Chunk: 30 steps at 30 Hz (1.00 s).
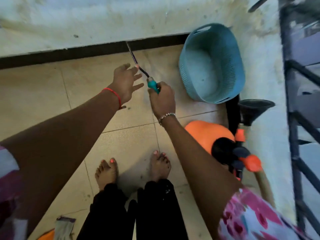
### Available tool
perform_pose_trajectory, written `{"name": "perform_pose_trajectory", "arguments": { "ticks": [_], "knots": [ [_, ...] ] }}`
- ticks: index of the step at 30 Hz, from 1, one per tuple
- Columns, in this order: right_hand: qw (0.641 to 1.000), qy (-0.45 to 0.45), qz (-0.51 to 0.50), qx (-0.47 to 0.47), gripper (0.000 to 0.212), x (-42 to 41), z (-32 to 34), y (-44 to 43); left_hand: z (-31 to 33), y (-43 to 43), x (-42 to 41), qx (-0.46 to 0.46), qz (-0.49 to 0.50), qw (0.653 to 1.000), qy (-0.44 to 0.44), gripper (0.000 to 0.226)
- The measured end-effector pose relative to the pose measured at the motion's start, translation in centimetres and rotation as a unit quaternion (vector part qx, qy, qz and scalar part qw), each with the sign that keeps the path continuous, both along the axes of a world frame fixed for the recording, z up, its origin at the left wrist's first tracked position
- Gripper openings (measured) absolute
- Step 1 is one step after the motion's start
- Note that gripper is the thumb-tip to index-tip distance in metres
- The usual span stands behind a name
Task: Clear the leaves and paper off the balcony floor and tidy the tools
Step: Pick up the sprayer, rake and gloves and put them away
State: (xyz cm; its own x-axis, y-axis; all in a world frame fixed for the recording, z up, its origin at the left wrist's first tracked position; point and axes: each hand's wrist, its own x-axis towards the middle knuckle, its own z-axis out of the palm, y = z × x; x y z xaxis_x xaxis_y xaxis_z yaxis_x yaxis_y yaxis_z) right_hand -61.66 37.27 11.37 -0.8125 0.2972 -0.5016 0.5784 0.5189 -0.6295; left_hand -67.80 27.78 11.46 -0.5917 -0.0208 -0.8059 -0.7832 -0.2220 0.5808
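Clamped the right hand (161,99) round the teal handle of a slim garden hand tool (142,71), its dark shaft slanting out toward the black skirting (86,52). Held the left hand (125,84) open, fingers spread, just beside the shaft; touching or not, could not tell. Probably meant stowing it in the blue plastic basket (233,70) nearby on the right. Called for steadying the shaft with the free hand, pointing the tip away from the bare feet (107,172), and lowering rather than dropping.

Red thread (113,94), bracelet (166,116), seemingly floral sleeves (251,215)
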Motion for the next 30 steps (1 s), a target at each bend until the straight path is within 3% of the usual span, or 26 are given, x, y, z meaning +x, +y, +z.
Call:
{"name": "perform_pose_trajectory", "arguments": {
  "ticks": [4, 6, 9, 14, 18, 24, 30],
  "knots": [
    [0.989, -0.01, -0.119, -0.084, 0.036, 1.0, 4.4, 3.6, 4.2, 5.2, -0.1, 0.029, -0.033, 0.999, 0.001, 0.02],
    [0.985, -0.05, -0.136, -0.094, 0.031, 1.2, 5.7, 6.5, 5.5, 7.5, -0.3, 0.034, -0.046, 0.998, -0.004, 0.014],
    [0.99, -0.045, -0.13, -0.041, 0.028, 1.5, 6.2, 10.5, 6.5, 10.3, -0.6, 0.072, -0.068, 0.995, -0.012, 0.019],
    [0.984, -0.045, -0.171, 0.027, 0.022, 0.3, 4.5, 14.2, 6.5, 13.2, -0.5, 0.035, -0.149, 0.988, -0.031, 0.041],
    [0.988, -0.071, -0.102, 0.096, 0.03, -1.6, 2.3, 15.3, 5.4, 12.6, -0.1, 0.015, -0.184, 0.982, -0.028, 0.044],
    [0.976, -0.129, 0.098, 0.147, 0.035, -3.1, -0.4, 14.2, 4.2, 9.2, 0.2, -0.019, -0.212, 0.976, -0.036, 0.041],
    [0.964, -0.187, 0.124, 0.143, 0.041, -1.9, 0.7, 14.4, 4.4, 5.8, 0.1, -0.036, -0.193, 0.98, -0.037, 0.039]
  ]
}}
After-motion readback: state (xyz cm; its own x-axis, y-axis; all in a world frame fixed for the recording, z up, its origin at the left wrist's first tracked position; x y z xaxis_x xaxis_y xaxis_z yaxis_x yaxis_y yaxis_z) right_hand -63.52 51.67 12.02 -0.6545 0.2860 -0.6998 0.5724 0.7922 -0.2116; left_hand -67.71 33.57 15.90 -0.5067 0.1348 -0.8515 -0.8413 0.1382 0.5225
